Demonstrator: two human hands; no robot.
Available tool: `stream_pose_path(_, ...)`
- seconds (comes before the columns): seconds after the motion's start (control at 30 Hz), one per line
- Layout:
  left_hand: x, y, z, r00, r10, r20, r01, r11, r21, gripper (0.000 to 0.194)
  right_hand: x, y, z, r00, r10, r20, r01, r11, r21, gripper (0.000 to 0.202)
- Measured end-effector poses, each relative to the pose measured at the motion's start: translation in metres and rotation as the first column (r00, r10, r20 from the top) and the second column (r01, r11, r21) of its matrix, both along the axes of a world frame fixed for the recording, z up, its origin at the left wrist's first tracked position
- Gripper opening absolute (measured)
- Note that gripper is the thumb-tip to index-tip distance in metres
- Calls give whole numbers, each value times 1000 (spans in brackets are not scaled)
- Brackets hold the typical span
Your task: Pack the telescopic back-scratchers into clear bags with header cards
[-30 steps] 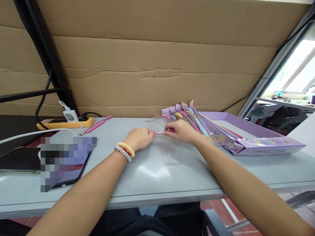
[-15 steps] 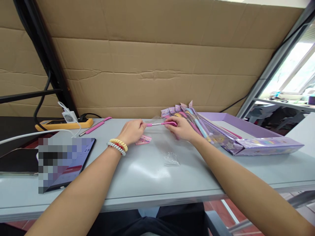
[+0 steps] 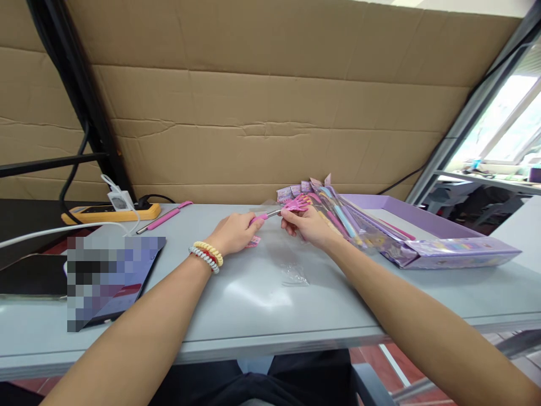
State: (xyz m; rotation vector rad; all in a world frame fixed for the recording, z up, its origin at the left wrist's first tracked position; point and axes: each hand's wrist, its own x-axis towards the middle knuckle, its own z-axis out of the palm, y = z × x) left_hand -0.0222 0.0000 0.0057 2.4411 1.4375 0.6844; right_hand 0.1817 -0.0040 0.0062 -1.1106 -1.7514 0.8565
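Between my hands is a pink telescopic back scratcher (image 3: 274,213) with a metal rod and a hand-shaped head. My left hand (image 3: 234,232) is closed around its pink handle. My right hand (image 3: 311,226) pinches the rod just below the head, whose fingers point up and right. Partly covered by my left hand, a pink printed card (image 3: 254,242) lies on the table. A crumpled clear plastic wrapper (image 3: 295,274) rests closer to me. Beside my right hand is a pile of bagged, coloured sticks (image 3: 341,217) with printed card tops.
An open purple box (image 3: 460,252) stands at the right, with the bagged pile leaning on it. Another pink stick with a metal end (image 3: 167,217) lies at the left. Nearby are a yellow power strip (image 3: 139,212), a tablet (image 3: 127,287) and a white cable (image 3: 63,234). Cardboard (image 3: 270,101) walls the back.
The back scratcher has turned, so its hand-shaped head now faces me and tilts up. My left hand has moved slightly right and nearer, covering more of the card.
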Motion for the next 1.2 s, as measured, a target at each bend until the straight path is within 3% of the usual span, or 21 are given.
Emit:
stream_pose_path(0.1, 0, 3, -2, 1000, -21, -18, 22, 997, 70, 41, 3, 4, -3, 977, -41, 208, 18, 994, 110, 41)
stream_pose_path(0.23, -2, 11, -6, 997, 72, 0, -71, 977, 202, 30, 6, 6, -5, 803, -178, 568, 9, 958, 287, 28)
stream_pose_path(0.43, -6, 15, -7, 977, 214, 20, -214, 955, 208, 33, 8, 3, -2, 619, -133, 774, -2, 985, 171, 42)
stream_pose_path(0.67, -8, 15, -7, 948, 313, -49, -307, 946, 103, 32, 8, 2, -1, 593, -8, 805, 65, 997, -38, 64)
stream_pose_path(0.73, -8, 16, -7, 945, 324, -49, -319, 943, 95, 31, 8, 3, -3, 634, 37, 773, 61, 993, -98, 59)
stream_pose_path(0.87, -8, 16, -7, 948, 318, -22, -313, 943, 115, 34, 6, 4, -5, 823, 202, 531, -63, 961, -268, 49)
stream_pose_path(0.97, -8, 16, -6, 949, 315, 3, -313, 941, 127, 36, 2, 4, -7, 916, 261, 306, -184, 949, -257, 37)
stream_pose_path(1.07, -7, 16, -5, 943, 332, 36, -334, 935, 117, 35, -1, 5, -7, 974, 201, 105, -179, 966, -189, 28)
stream_pose_path(1.2, -6, 15, -3, 928, 361, 90, -369, 923, 105, 32, 0, 6, -3, 994, 52, -93, -60, 995, -80, 27)
